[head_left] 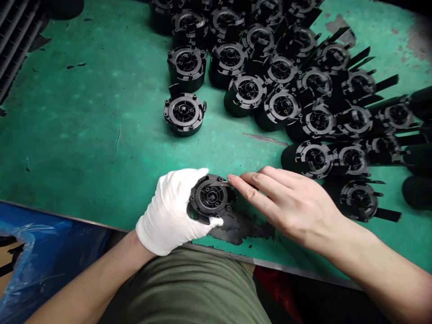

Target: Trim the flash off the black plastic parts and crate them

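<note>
My left hand [172, 209], in a white glove, wraps round a round black plastic housing [212, 200] just above the table's front edge. The housing's ringed, ribbed face with a small centre hub points up. My bare right hand [286, 200] is closed round a thin knife [221, 183], most of which its fingers hide. The narrow metal blade lies across the upper rim of the housing's face. Beyond the hands, a separate black housing [184, 112] of like form stands on the green table.
Rows of black housings [249, 92] crowd the table's back and right, several with long flat tabs sticking out. A black slatted crate [20, 40] occupies the far left. Blue plastic sheeting [50, 265] lies below the front-left edge. The green tabletop [84, 148] has worn patches.
</note>
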The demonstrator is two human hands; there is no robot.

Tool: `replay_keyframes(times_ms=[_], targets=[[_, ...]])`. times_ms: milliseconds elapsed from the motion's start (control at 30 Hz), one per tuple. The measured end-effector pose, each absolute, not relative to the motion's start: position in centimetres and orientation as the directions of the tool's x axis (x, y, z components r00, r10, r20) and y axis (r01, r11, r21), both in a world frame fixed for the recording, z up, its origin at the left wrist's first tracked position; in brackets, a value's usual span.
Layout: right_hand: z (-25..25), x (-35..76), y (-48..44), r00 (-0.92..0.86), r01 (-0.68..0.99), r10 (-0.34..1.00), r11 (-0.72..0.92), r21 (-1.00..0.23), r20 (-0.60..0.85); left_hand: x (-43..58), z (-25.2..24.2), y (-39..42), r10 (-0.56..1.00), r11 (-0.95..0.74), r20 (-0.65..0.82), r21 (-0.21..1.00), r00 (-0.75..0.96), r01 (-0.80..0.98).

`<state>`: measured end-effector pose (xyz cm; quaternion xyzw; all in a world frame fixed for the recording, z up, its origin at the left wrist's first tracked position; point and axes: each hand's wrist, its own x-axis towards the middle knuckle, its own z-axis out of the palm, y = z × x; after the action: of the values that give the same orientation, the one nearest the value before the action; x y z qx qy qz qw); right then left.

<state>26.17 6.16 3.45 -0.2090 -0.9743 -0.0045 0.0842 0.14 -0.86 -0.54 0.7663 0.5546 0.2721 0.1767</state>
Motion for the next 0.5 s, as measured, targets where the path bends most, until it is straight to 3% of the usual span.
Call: replay_keyframes(times_ms=[333,500], targets=[[3.7,26.4,7.8,-0.944,0.299,0.298,0.954,-0.015,0.140,0.0,-0.7,-0.7,0.945,-0.328,0.217,0.579,0.246,0.746],[3.5,26.6,8.2,-0.947,0.271,0.278,0.960,-0.065,0.158,0.1,-0.8,-1.0,0.945,-0.326,0.213,0.582,0.247,0.745]])
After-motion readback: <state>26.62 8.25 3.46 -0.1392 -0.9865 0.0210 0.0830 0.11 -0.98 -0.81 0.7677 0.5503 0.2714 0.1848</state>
